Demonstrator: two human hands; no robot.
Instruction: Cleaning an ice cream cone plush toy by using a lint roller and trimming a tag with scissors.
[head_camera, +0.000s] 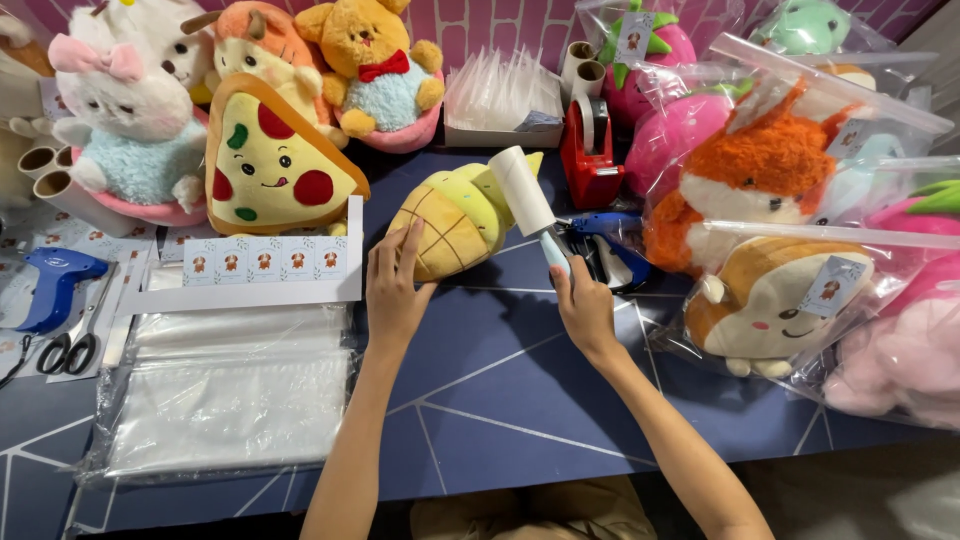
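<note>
**Lint roller over a pineapple plush**

From the head camera we see our left hand lying flat, fingers together, on a soft yellow pineapple plush with a stitched tan lattice, lying on its side on the dark blue table with thin pale lines. Our right hand is clamped round the pale blue handle of a lint roller, whose white cylinder rests against the plush's top. A fuzzy pizza-slice plush sits just left. Glossy clear bags lie stacked beside our left forearm, and a red tape dispenser stands behind the roller.
</note>
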